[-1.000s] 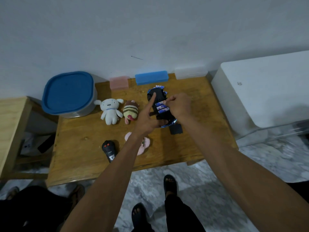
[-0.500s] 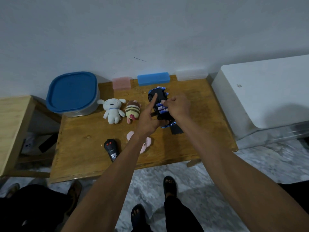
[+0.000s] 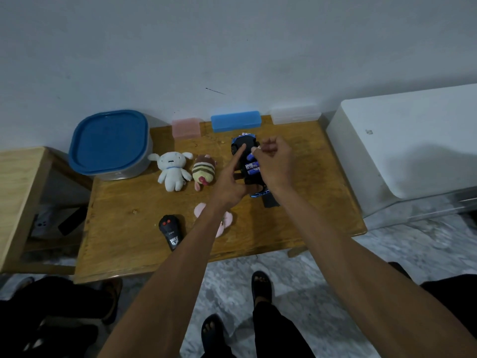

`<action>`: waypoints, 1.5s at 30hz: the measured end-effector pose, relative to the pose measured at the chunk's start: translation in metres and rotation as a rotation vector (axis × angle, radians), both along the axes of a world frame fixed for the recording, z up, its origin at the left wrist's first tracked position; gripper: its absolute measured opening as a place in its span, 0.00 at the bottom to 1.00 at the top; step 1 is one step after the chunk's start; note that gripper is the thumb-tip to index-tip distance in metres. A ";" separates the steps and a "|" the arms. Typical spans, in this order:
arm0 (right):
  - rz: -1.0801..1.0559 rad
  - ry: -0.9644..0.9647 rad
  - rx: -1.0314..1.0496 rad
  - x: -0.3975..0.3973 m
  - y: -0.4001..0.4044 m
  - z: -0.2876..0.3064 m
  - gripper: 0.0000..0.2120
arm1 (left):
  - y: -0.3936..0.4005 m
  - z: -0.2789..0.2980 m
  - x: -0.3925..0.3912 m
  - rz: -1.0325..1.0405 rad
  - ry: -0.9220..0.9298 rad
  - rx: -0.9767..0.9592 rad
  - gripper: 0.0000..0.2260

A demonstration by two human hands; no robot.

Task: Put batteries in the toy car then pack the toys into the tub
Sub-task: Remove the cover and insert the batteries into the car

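Wooden and low, the counter [image 3: 134,228] stands against a pale wall over a marbled floor. Over its far middle the right hand [image 3: 275,164] has its fingers [image 3: 268,147] curled in a loose fist above the toy car [image 3: 245,161], thumb and forefinger tips pinched together; whether they hold anything is too small to tell. The left hand [image 3: 229,187] grips the car's near end, thumb curled round it, its forefinger stretched straight along the black underside. The car lies belly up, and blue batteries [image 3: 251,167] show side by side in its open compartment, between the two hands. A flat black piece [image 3: 269,201] lies on the counter just beside the car's near end, under the right wrist.

Left of the car lie a striped stuffed toy [image 3: 204,171] and a white stuffed toy [image 3: 171,170], close together. A pink stuffed toy [image 3: 224,220] is partly hidden under the left forearm, and a black remote control [image 3: 171,232] lies near it toward the front edge. The tub [image 3: 111,144], grey with a blue lid on, sits at the far left corner. A pink box [image 3: 185,127], a blue box [image 3: 235,121] and a clear box [image 3: 295,115] line the wall.
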State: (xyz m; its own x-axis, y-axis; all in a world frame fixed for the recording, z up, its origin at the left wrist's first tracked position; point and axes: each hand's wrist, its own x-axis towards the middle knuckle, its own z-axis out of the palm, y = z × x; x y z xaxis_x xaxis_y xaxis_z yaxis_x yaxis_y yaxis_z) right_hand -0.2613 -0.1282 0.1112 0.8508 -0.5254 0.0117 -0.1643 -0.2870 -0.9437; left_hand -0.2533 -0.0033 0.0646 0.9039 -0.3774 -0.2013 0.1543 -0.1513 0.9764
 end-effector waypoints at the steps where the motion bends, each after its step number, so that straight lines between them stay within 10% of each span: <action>1: -0.012 -0.027 0.011 0.000 -0.003 0.003 0.09 | 0.000 0.000 0.001 -0.002 0.012 -0.002 0.49; 10: 0.454 0.226 -0.415 0.010 -0.027 0.002 0.08 | 0.005 -0.007 0.005 -0.062 -0.024 0.043 0.47; 27: 0.338 0.289 -0.819 0.005 0.004 0.018 0.07 | 0.005 0.004 0.002 -0.041 -0.137 0.001 0.45; 45: 0.387 0.120 -0.800 0.002 -0.004 0.015 0.05 | 0.005 -0.001 0.012 -0.068 -0.166 0.011 0.46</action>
State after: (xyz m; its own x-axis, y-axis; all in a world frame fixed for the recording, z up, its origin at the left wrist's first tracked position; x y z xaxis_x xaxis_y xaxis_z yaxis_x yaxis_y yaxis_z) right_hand -0.2589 -0.1320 0.1264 0.9857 -0.0746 0.1511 -0.0043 -0.9075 -0.4200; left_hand -0.2415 0.0018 0.0640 0.8977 -0.4371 -0.0559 -0.0200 -0.1671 0.9857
